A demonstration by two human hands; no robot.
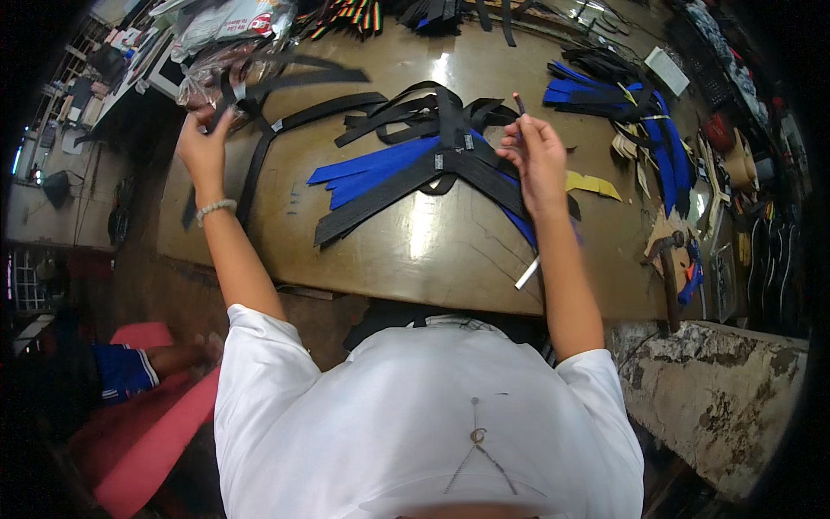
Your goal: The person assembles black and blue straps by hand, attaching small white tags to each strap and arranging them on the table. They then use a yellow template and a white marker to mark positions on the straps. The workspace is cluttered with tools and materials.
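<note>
At the table's left side, my left hand [204, 147] has its thumb and fingers around a black strap [303, 80], smeared by motion. Another black strap [325, 109] with a small pale label lies just beside it, its tail running toward the near edge. My right hand [538, 160] is raised over the table, pinching a thin dark pencil-like stick [520, 104] with a reddish tip. Between my hands lies a bundle of black straps [380, 201] with small labels, fanned out over blue straps [367, 170]. Part of this bundle is hidden behind my right hand.
More blue straps [666, 156] and black ones are heaped at the right. A yellow strip [592, 184] and a white stick [526, 273] lie near my right forearm. Plastic bags [229, 35] and striped straps [350, 17] sit at the back. A hammer [667, 251] is at the right edge.
</note>
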